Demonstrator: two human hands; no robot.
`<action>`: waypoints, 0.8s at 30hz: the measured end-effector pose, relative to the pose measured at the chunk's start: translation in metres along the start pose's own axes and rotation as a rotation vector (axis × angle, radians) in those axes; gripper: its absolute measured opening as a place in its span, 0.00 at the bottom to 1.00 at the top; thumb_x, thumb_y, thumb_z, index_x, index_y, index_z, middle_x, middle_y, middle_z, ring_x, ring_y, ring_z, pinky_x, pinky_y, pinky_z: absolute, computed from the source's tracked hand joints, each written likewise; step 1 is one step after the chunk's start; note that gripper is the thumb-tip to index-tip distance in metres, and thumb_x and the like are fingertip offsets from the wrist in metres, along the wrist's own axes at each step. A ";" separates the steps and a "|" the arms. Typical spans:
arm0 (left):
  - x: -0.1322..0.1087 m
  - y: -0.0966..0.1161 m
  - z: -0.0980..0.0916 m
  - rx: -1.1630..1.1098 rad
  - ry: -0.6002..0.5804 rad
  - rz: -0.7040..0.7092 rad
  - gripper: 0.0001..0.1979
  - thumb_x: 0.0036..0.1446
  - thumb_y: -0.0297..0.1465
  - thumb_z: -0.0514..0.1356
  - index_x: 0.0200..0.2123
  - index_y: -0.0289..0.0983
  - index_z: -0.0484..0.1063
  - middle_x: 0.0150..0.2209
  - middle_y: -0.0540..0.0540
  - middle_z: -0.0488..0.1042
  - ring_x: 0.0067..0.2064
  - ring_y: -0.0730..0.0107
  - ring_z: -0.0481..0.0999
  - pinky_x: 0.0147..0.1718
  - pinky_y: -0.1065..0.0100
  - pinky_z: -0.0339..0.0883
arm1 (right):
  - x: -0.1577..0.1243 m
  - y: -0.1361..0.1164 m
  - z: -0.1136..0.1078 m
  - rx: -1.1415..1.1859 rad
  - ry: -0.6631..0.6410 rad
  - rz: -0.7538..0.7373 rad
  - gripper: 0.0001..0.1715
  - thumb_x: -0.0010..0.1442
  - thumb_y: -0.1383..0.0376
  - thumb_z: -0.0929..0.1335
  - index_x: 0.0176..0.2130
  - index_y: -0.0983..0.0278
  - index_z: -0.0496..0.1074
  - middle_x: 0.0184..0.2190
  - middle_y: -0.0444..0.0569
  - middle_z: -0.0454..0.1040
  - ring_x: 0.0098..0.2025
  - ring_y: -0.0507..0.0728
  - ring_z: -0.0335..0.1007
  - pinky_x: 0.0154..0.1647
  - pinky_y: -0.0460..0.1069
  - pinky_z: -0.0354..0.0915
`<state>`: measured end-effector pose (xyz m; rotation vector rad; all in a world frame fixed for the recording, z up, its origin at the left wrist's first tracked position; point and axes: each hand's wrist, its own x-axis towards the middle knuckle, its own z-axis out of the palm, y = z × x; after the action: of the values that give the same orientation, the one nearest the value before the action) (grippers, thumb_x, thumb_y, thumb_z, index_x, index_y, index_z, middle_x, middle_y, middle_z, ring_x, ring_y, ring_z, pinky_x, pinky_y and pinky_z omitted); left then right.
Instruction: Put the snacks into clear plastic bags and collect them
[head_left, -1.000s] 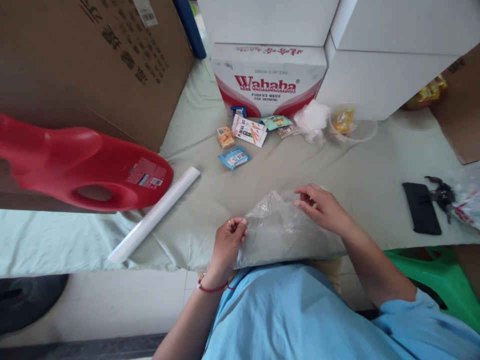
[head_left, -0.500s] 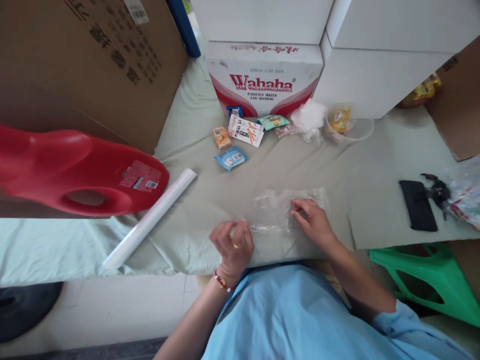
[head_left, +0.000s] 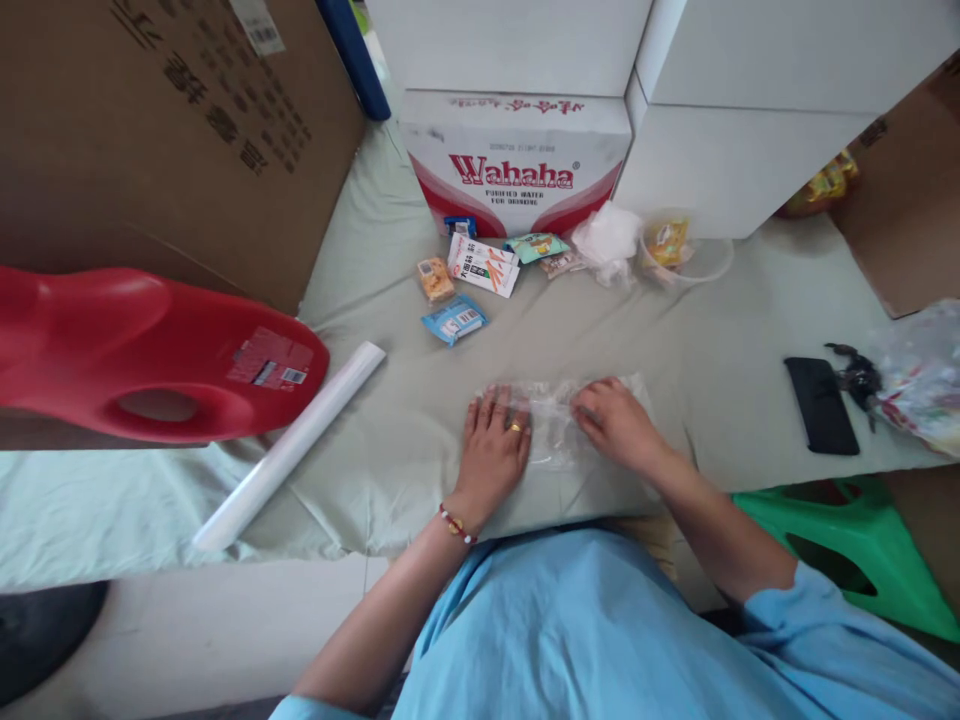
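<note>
A clear plastic bag [head_left: 553, 430] lies on the pale green cloth near the front edge. My left hand [head_left: 496, 440] rests palm down on the bag's left part, fingers stretched out, a ring on one finger. At the bag's right part is my right hand [head_left: 611, 420], its fingers curled together at the plastic; whether they pinch it cannot be made out. Beyond the hands lie a blue packet [head_left: 454, 320], an orange snack [head_left: 436, 280], a white packet [head_left: 482, 266] and a green packet [head_left: 537, 246].
A red jug [head_left: 165, 350] and a white roll [head_left: 292, 445] lie at left. Behind stands a Wahaha box [head_left: 517, 165], with a plastic bowl [head_left: 686, 262] to its right. A black phone [head_left: 821, 405] is at right, above a green stool [head_left: 862, 550].
My left hand has moved up and right, from a blurred curl beside the bag to lying flat on it. My right hand stays at the bag's right part. The view has shifted slightly.
</note>
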<state>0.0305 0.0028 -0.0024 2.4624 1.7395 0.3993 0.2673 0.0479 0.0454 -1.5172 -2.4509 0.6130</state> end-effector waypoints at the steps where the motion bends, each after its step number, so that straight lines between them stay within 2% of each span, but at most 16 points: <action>1: -0.002 0.000 0.000 0.012 -0.050 -0.023 0.22 0.72 0.35 0.55 0.65 0.39 0.72 0.73 0.33 0.62 0.75 0.40 0.58 0.71 0.36 0.52 | 0.014 0.008 -0.010 0.015 -0.015 -0.017 0.11 0.70 0.68 0.66 0.41 0.62 0.79 0.39 0.53 0.80 0.44 0.61 0.71 0.51 0.55 0.66; 5: -0.017 0.006 -0.005 0.055 -0.189 -0.078 0.28 0.73 0.39 0.52 0.74 0.44 0.60 0.77 0.35 0.54 0.77 0.38 0.51 0.69 0.27 0.49 | 0.092 0.040 -0.054 0.050 -0.141 -0.107 0.09 0.66 0.70 0.67 0.41 0.63 0.79 0.38 0.48 0.81 0.39 0.56 0.73 0.42 0.49 0.65; 6: -0.021 0.008 -0.007 0.061 -0.201 -0.078 0.28 0.73 0.39 0.52 0.74 0.44 0.60 0.77 0.36 0.53 0.77 0.38 0.51 0.68 0.26 0.49 | 0.109 0.044 -0.063 -0.026 -0.098 -0.077 0.09 0.65 0.70 0.67 0.40 0.64 0.79 0.38 0.50 0.80 0.39 0.57 0.73 0.42 0.50 0.64; 9: -0.030 0.010 -0.016 0.077 -0.176 -0.078 0.27 0.74 0.38 0.50 0.72 0.43 0.62 0.76 0.35 0.56 0.75 0.39 0.56 0.65 0.28 0.55 | 0.136 0.036 -0.084 -0.198 0.253 -0.017 0.11 0.68 0.65 0.67 0.43 0.66 0.79 0.42 0.57 0.79 0.45 0.62 0.71 0.42 0.53 0.64; 11: -0.034 0.010 -0.025 0.081 -0.135 -0.095 0.24 0.74 0.37 0.50 0.68 0.41 0.69 0.73 0.35 0.62 0.72 0.40 0.62 0.62 0.33 0.61 | 0.124 0.017 -0.088 -0.173 0.444 -0.045 0.15 0.72 0.62 0.64 0.46 0.65 0.77 0.43 0.57 0.78 0.46 0.63 0.70 0.44 0.54 0.64; 12: -0.035 0.010 -0.029 0.083 -0.112 -0.110 0.22 0.74 0.36 0.50 0.64 0.40 0.74 0.72 0.35 0.65 0.70 0.40 0.65 0.60 0.36 0.64 | 0.111 0.007 -0.086 -0.132 0.478 -0.071 0.16 0.74 0.61 0.62 0.46 0.64 0.77 0.41 0.55 0.77 0.45 0.62 0.70 0.44 0.54 0.64; 13: -0.036 0.011 -0.034 0.086 -0.089 -0.127 0.20 0.74 0.36 0.52 0.58 0.39 0.78 0.69 0.36 0.69 0.67 0.41 0.69 0.58 0.39 0.66 | 0.094 -0.003 -0.080 -0.090 0.479 -0.086 0.17 0.75 0.61 0.61 0.45 0.64 0.76 0.38 0.53 0.77 0.42 0.60 0.70 0.44 0.53 0.64; 15: -0.036 0.012 -0.042 0.096 -0.037 -0.140 0.16 0.73 0.35 0.54 0.48 0.38 0.82 0.65 0.37 0.74 0.59 0.43 0.75 0.53 0.43 0.68 | 0.056 -0.017 -0.057 -0.025 0.384 -0.116 0.17 0.75 0.61 0.61 0.42 0.64 0.76 0.33 0.51 0.76 0.37 0.58 0.70 0.41 0.52 0.65; 17: -0.032 0.014 -0.047 0.111 0.034 -0.104 0.14 0.72 0.33 0.56 0.46 0.38 0.83 0.61 0.38 0.78 0.53 0.48 0.78 0.52 0.46 0.67 | 0.022 -0.020 -0.025 0.004 0.268 -0.118 0.17 0.75 0.63 0.61 0.41 0.64 0.77 0.34 0.52 0.77 0.37 0.59 0.71 0.41 0.52 0.67; 18: -0.029 0.014 -0.047 0.111 0.072 -0.064 0.13 0.72 0.32 0.56 0.47 0.38 0.82 0.60 0.38 0.80 0.53 0.49 0.78 0.53 0.47 0.66 | 0.008 -0.018 -0.008 -0.003 0.231 -0.118 0.17 0.74 0.64 0.61 0.44 0.65 0.78 0.38 0.54 0.79 0.42 0.60 0.72 0.45 0.54 0.69; 20: -0.020 0.014 -0.042 0.090 0.124 0.047 0.14 0.72 0.31 0.56 0.53 0.40 0.80 0.60 0.40 0.79 0.58 0.51 0.77 0.60 0.47 0.61 | -0.011 -0.010 0.023 -0.035 0.191 -0.123 0.18 0.74 0.62 0.63 0.55 0.66 0.77 0.53 0.60 0.78 0.57 0.65 0.71 0.58 0.59 0.69; 22: -0.007 0.009 -0.033 0.053 0.097 0.152 0.19 0.73 0.34 0.55 0.63 0.43 0.74 0.67 0.42 0.73 0.68 0.51 0.69 0.69 0.44 0.49 | -0.024 0.001 0.043 -0.088 0.161 -0.125 0.27 0.73 0.59 0.65 0.66 0.65 0.70 0.68 0.61 0.68 0.71 0.67 0.59 0.71 0.64 0.59; 24: 0.007 0.001 -0.021 0.031 0.012 0.178 0.24 0.74 0.38 0.53 0.70 0.44 0.65 0.72 0.42 0.65 0.75 0.51 0.60 0.74 0.40 0.36 | -0.035 0.013 0.051 -0.144 0.126 -0.105 0.35 0.73 0.55 0.64 0.73 0.63 0.61 0.74 0.58 0.59 0.77 0.67 0.49 0.76 0.67 0.49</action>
<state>0.0281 0.0072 0.0189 2.6518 1.5468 0.4063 0.2754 0.0095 -0.0040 -1.4181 -2.5046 0.3177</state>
